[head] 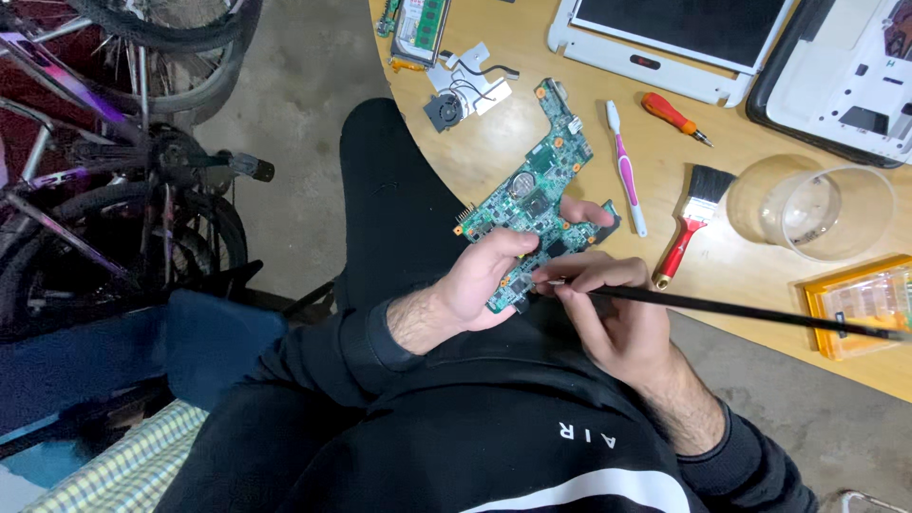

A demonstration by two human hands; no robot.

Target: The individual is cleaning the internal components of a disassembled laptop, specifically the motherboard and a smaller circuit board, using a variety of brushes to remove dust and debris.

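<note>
**Board in hand, tool at its edge**

Bicycle point(114, 161) parked far left. Left hand point(480, 285) is clamped on the green board point(532, 199), lifted above the lap at the table point(532, 57) edge. Right hand point(608, 318) pinches a long black tool point(741, 311), tip touching the board's lower edge. Red brush point(692, 214) and clear tub point(822, 204) lie to the right.

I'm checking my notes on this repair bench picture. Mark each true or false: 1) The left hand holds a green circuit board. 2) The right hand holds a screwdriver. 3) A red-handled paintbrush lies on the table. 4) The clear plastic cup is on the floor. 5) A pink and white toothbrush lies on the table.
1) The left hand holds the green circuit board: true.
2) False: the right hand holds a long thin black stick; the orange-handled screwdriver lies on the table.
3) The red-handled paintbrush lies on the table: true.
4) False: the clear cup lies on the table.
5) The toothbrush lies on the table: true.
</note>
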